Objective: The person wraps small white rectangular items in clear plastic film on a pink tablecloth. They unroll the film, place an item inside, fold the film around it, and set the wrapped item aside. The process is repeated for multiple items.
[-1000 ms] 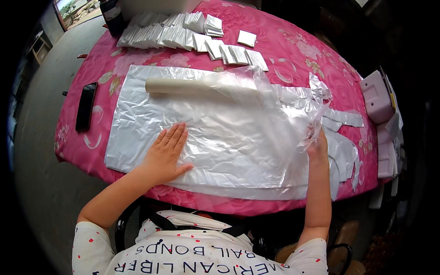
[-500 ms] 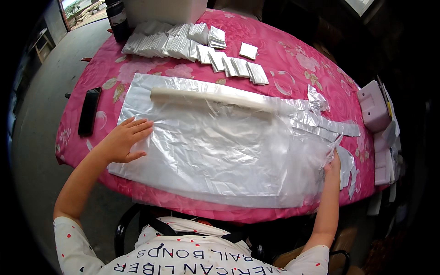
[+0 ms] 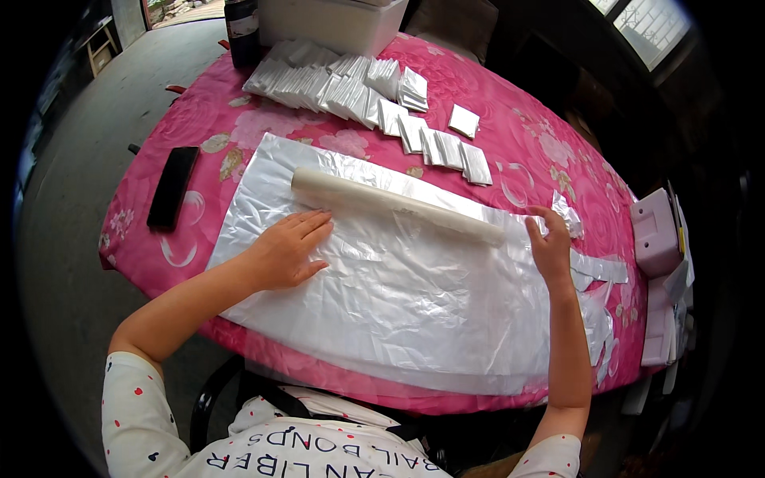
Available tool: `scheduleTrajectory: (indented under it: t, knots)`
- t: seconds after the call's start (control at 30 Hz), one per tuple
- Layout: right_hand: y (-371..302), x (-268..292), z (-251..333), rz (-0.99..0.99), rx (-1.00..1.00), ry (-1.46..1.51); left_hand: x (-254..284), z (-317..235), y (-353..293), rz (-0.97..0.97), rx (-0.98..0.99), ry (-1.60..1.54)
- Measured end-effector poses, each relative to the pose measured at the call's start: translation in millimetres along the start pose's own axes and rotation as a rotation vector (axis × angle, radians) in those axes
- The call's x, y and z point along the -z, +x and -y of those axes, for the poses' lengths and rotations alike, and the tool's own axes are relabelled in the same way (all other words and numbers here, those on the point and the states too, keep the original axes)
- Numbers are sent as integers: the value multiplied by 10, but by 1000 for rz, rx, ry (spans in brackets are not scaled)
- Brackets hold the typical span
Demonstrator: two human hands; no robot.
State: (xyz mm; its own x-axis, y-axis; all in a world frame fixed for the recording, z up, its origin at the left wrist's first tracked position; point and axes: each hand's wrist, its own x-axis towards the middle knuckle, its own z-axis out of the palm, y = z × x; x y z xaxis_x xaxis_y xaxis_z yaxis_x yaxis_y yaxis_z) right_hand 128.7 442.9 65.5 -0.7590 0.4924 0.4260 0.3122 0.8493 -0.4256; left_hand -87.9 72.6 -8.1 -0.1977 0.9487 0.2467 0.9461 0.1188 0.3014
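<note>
A wide sheet of clear, shiny plastic film lies spread over the table. Across its far half rests a long pale roll, slanting down to the right. My left hand lies flat on the film's left part, fingers stretched and thumb apart, just below the roll's left end. Over the film's right edge, near the roll's right end, my right hand is raised a little, its thumb and forefinger apart and nothing visible between them. Its other fingers are partly hidden. Torn film strips lie to its right.
Many folded film packets stand in rows at the back, with one single packet apart. A black phone lies at left. A dark bottle and a white bin stand behind. Pink containers line the right edge.
My right hand has let go of the film's right edge and moved up toward the roll's end. My left hand has slid right over the film. The whole view has shifted slightly.
</note>
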Motion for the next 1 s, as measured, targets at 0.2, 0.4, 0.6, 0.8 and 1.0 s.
scheduleTrajectory:
  t: [0.2,0.4,0.6,0.8,1.0]
  knots:
    - [389,-958,1136,569,32,120,-74,-2,0,153,43,119]
    - [694,-1181,1374,957,140,34,-81,5,-25,176,67,111]
    - [804,-1293,1278,821,230,-162,-74,53,11,174,45,130]
    - [1112,-767,942,-56,247,-151,-12,224,165,222,25,142]
    - [1039,176,986,-195,225,-250,332,770,163,311,-7,188]
